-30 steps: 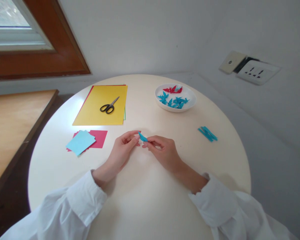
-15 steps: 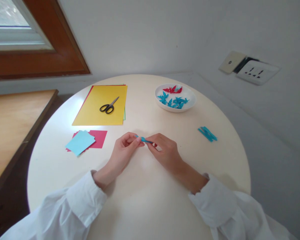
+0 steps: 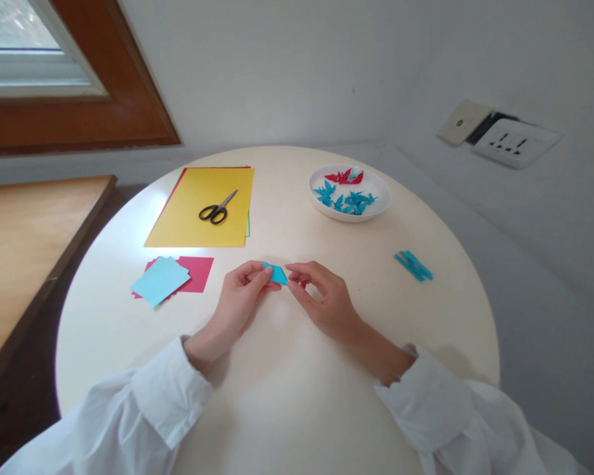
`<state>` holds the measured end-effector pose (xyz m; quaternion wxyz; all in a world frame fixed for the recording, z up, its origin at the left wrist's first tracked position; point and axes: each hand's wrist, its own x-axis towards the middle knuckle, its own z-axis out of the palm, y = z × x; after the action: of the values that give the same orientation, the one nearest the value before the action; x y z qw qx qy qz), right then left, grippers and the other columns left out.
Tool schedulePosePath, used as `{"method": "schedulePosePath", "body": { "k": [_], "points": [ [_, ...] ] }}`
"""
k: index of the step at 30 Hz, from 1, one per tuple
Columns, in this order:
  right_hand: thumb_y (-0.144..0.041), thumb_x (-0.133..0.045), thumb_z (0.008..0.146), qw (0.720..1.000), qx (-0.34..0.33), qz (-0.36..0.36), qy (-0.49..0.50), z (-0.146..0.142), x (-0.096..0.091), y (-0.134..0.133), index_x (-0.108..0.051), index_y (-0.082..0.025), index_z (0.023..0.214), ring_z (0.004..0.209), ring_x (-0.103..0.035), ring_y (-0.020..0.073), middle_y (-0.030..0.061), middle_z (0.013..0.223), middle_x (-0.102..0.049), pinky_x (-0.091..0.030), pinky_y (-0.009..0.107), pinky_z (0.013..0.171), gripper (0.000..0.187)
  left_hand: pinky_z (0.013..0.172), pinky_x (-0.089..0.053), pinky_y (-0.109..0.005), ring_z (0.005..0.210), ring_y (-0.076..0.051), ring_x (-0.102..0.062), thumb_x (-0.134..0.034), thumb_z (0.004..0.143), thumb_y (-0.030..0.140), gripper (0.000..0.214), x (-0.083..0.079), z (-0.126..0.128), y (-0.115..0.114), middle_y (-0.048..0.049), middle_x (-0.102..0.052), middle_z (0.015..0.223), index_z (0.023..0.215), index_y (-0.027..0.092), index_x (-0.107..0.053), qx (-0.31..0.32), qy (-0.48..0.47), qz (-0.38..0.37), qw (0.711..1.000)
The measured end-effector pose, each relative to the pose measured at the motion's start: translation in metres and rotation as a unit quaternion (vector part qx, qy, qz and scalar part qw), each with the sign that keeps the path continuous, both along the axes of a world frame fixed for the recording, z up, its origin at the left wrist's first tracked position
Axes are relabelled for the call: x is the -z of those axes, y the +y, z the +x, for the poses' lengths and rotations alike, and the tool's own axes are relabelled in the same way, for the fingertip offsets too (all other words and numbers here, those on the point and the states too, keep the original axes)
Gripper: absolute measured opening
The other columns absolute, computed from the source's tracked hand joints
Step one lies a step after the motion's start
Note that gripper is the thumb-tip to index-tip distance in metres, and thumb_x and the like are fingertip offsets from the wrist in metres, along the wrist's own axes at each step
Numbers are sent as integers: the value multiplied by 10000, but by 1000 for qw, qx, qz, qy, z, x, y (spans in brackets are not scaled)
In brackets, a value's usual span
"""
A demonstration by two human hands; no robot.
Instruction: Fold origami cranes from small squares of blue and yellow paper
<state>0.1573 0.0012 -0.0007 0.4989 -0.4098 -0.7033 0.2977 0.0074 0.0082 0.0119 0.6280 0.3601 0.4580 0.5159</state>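
Observation:
A small folded piece of blue paper [image 3: 278, 275] is pinched between the thumb and fingers of my left hand [image 3: 244, 290], its flat face showing with a slanted right edge. My right hand [image 3: 323, 290] is just right of that edge, thumb and forefinger apart; whether a fingertip touches the paper I cannot tell. Both hands are over the middle of the round white table [image 3: 287, 396].
Left of my hands lie light blue paper squares [image 3: 161, 282] over red ones [image 3: 198, 274]. Behind them, black scissors [image 3: 218, 211] rest on yellow sheets [image 3: 178, 224]. A white dish [image 3: 321, 211] holds red and blue folded birds [image 3: 346, 177]. Blue paper strips [image 3: 414, 265] lie at right.
The blue paper has turned from nearly edge-on to show a flat face. My right fingers have let go of its right end and spread apart.

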Motion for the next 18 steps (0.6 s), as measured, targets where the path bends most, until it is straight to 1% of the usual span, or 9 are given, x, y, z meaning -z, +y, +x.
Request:
{"method": "schedulePosePath", "body": {
  "k": [3, 5, 9, 13, 16, 18],
  "points": [
    [-240, -551, 812, 996, 3, -76, 51, 0, 3, 2, -632, -198, 966, 734, -611, 129, 34, 843, -646, -507, 267, 682, 179, 641, -478, -231, 624, -112, -594, -732, 629, 294, 207, 2, 0, 0, -3, -616, 632, 659, 126, -615, 3, 11, 3, 1000],
    [-244, -568, 791, 992, -1, -102, 74, 0, 3, 2, -637, -195, 958, 731, -609, 132, 31, 827, -643, -506, 271, 684, 186, 635, -478, -227, 625, -111, -590, -730, 636, 303, 211, 3, 0, 0, -6, -617, 635, 664, 122, -624, 6, 17, 9, 1000],
    [-231, -588, 753, 987, -15, -130, 97, -2, 2, 1, -640, -191, 937, 707, -603, 129, 25, 792, -641, -503, 261, 649, 196, 603, -465, -216, 616, -105, -576, -722, 661, 321, 216, 7, -1, 0, -4, -619, 642, 704, 125, -640, 20, 36, 25, 999],
    [-222, -600, 730, 981, -33, -152, 116, -3, 2, 2, -640, -198, 941, 690, -596, 123, 13, 769, -633, -500, 251, 628, 216, 617, -467, -229, 633, -121, -606, -709, 680, 337, 254, 9, -3, 0, -8, -654, 661, 820, 140, -632, 25, 62, 39, 997],
    [-211, -605, 721, 979, -42, -161, 115, -3, 3, 3, -645, -199, 939, 703, -591, 126, 14, 783, -628, -499, 262, 650, 221, 568, -439, -214, 594, -123, -606, -693, 701, 340, 314, 8, -4, -1, 20, -634, 586, 932, 155, -587, 40, 90, 60, 993],
    [-215, -611, 720, 980, -45, -163, 109, -3, 4, 3, -652, -197, 906, 715, -589, 132, 18, 787, -628, -498, 273, 666, 192, 521, -400, -196, 557, -112, -585, -677, 722, 340, 335, 7, -4, -2, 39, -617, 559, 980, 170, -548, 50, 109, 82, 989]
  ]
}}
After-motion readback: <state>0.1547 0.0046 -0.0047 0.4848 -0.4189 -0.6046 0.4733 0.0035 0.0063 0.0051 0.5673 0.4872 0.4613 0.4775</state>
